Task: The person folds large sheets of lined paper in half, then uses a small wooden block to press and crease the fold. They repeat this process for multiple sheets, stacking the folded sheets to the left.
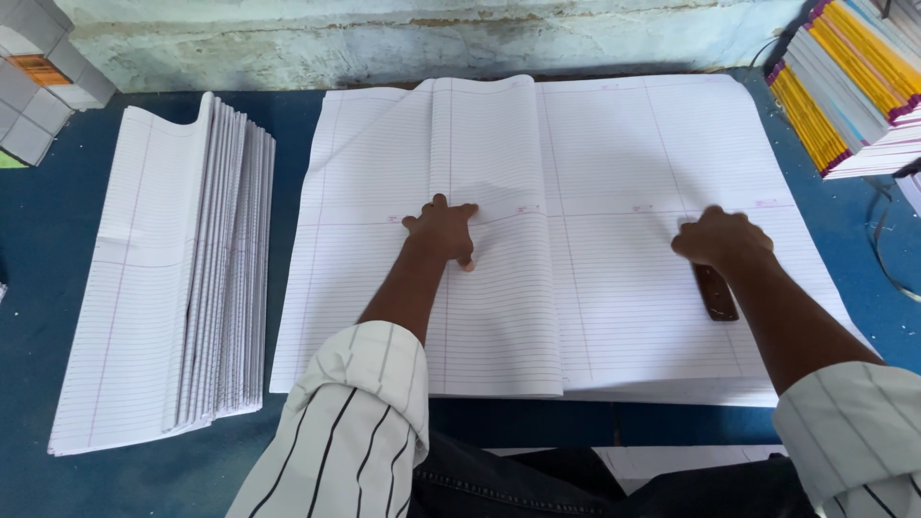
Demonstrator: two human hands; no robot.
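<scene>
A thick stack of large ruled white sheets (614, 163) lies on the blue table in front of me. Its top sheet (489, 144) is folded over from the left, its edge running down the middle. My left hand (441, 230) presses flat on that folded sheet, fingers spread. My right hand (720, 238) is closed around a dark flat wooden tool (716, 293) that rests on the right half of the stack.
A pile of folded ruled sheets (182, 278) lies fanned out at the left. Stacked notebooks with yellow and purple edges (854, 77) stand at the back right. Grey blocks (38, 86) sit in the far left corner. The blue table (38, 249) ends near my lap.
</scene>
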